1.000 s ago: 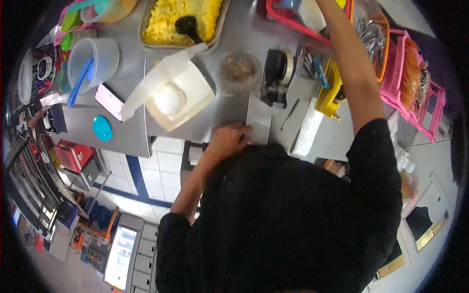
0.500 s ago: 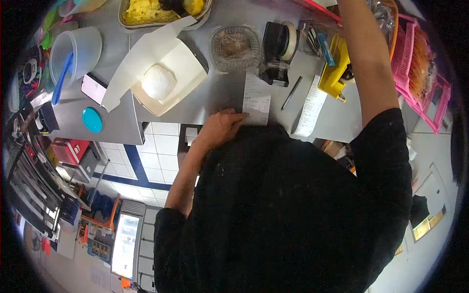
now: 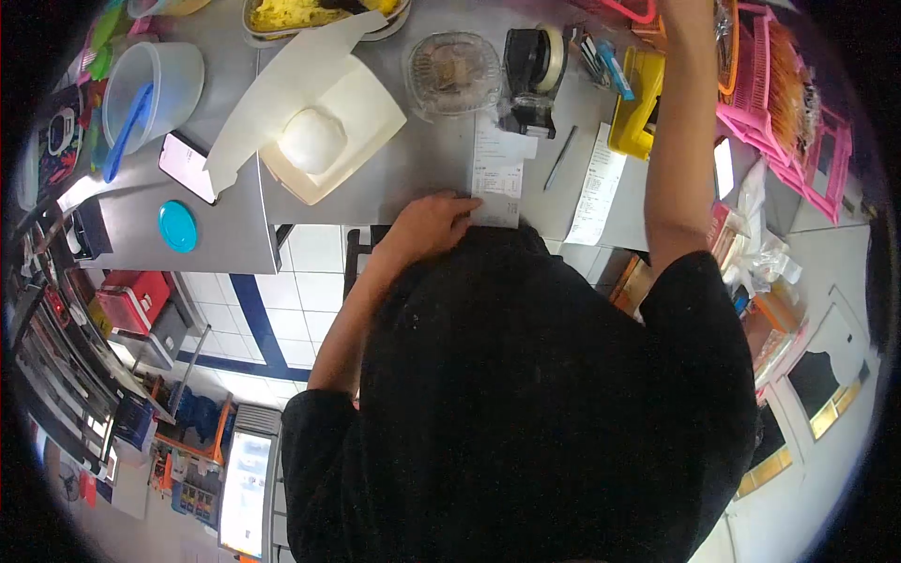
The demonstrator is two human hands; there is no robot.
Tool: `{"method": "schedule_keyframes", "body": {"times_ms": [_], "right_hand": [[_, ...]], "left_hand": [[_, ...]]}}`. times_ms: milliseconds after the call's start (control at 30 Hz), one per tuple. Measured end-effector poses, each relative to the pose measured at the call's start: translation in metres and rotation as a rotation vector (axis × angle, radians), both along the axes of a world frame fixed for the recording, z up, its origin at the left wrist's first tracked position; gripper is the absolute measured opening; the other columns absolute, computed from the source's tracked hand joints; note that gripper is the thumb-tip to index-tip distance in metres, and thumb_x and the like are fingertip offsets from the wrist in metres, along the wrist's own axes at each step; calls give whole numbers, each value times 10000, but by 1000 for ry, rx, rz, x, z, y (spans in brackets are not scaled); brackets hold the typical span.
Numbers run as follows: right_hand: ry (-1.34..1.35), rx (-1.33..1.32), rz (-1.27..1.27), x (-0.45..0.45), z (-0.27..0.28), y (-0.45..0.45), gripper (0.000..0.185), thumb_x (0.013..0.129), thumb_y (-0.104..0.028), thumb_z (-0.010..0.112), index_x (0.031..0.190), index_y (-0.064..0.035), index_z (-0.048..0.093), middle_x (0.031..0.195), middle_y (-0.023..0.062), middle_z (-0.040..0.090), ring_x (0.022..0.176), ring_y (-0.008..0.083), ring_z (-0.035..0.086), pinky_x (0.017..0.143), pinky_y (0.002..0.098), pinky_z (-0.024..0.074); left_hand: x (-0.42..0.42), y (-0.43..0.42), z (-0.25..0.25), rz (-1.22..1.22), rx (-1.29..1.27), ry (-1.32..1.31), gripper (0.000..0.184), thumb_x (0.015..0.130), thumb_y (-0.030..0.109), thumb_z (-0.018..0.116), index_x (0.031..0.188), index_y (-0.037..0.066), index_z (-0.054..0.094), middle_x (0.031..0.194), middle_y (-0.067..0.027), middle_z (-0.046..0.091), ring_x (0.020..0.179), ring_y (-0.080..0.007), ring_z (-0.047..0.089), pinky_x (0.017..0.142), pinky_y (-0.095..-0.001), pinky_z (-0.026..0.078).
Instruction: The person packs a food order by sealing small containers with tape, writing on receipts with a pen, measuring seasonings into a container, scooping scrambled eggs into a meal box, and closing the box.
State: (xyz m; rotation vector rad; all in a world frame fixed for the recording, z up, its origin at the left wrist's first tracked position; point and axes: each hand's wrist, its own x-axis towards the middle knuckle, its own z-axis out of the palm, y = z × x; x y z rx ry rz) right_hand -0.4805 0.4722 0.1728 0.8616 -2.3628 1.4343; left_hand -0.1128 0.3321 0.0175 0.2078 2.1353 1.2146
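My left hand rests at the counter's near edge, index finger stretched onto a printed receipt. My right arm reaches up to the top edge, beside an orange basket; the fingers of that hand are out of frame. Left of the receipt, an open white box holds a round white item. Above the receipt are a clear lidded container and a black tape dispenser. To its right lie a pen, a second receipt and a yellow object.
A tray of yellow food stands at the top. On the left are a clear tub with a blue utensil, a phone and a turquoise lid. Pink baskets stand at the right.
The view has shifted, and the tray of yellow food shows less. My right arm has swung more upright. My left hand stays by the receipt, its index finger now on the paper.
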Motion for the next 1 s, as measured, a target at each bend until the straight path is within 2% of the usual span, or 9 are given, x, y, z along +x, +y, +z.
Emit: {"method": "schedule_keyframes", "body": {"times_ms": [67, 100, 133, 167, 200, 333, 567, 767, 1000], "right_hand": [[-296, 174, 86, 79, 0, -19, 271, 923, -191, 723, 1135, -23, 724, 1042, 120, 763, 924, 160, 690, 870, 293, 538], [-310, 399, 241, 108, -53, -1, 166, 956, -256, 669, 1003, -126, 761, 815, 29, 734, 761, 110, 690, 662, 284, 518], [-377, 311, 161, 168, -19, -57, 198, 910, -306, 698, 998, -142, 767, 862, 40, 740, 770, 177, 703, 698, 315, 540], [-191, 307, 275, 192, -60, -77, 219, 881, -320, 715, 981, -132, 767, 898, 71, 733, 763, 249, 693, 705, 346, 547], [-318, 383, 364, 224, -66, -93, 179, 892, -293, 696, 943, -128, 745, 885, 102, 717, 764, 294, 685, 705, 389, 550], [-359, 418, 380, 309, -111, -140, 181, 896, -239, 676, 923, -73, 610, 837, 119, 679, 802, 318, 687, 699, 451, 541], [-403, 285, 359, 320, -127, -169, 223, 901, -240, 685, 919, -37, 596, 869, 154, 648, 793, 353, 663, 700, 454, 537], [-450, 284, 367, 326, -119, -193, 237, 911, -234, 695, 841, -27, 604, 874, 151, 627, 772, 357, 638, 676, 458, 506], [-542, 314, 395, 306, -126, -207, 202, 917, -172, 696, 1030, -6, 673, 974, 136, 683, 777, 285, 690, 654, 377, 543]], "left_hand": [[1, 0, -1, -41, 2, -6, 393, 957, 230, 592, 1342, 151, 612, 1134, -224, 663, 1025, -431, 650, 945, -527, 503], [1, 0, -2, -64, 0, -2, 411, 954, 232, 594, 1356, 147, 599, 1170, -225, 655, 1052, -425, 645, 967, -520, 494], [-1, -2, -4, -88, -3, 6, 430, 951, 235, 597, 1371, 142, 585, 1206, -226, 647, 1080, -419, 640, 989, -514, 486], [1, -3, -13, -115, -6, 86, 457, 947, 235, 603, 1391, 134, 564, 1248, -221, 630, 1124, -401, 624, 1019, -502, 467], [10, -2, -29, -142, -8, 164, 486, 943, 235, 609, 1412, 125, 544, 1290, -217, 612, 1169, -383, 607, 1050, -490, 448], [38, -5, -78, -79, 161, 230, 459, 973, 229, 561, 1417, 116, 539, 1392, -140, 584, 1261, -306, 561, 1105, -413, 401], [49, -50, -32, 216, 643, -96, 441, 987, 201, 569, 1408, 74, 535, 1428, -139, 561, 1302, -302, 528, 1120, -403, 380], [61, -123, 22, 185, 304, -178, 480, 1013, 235, 569, 1444, 39, 492, 1433, -200, 550, 1312, -325, 536, 1096, -401, 412], [42, -202, 95, 380, -161, -32, 254, 951, 192, 615, 1091, -15, 656, 917, -254, 701, 875, -447, 674, 780, -493, 531]]}}
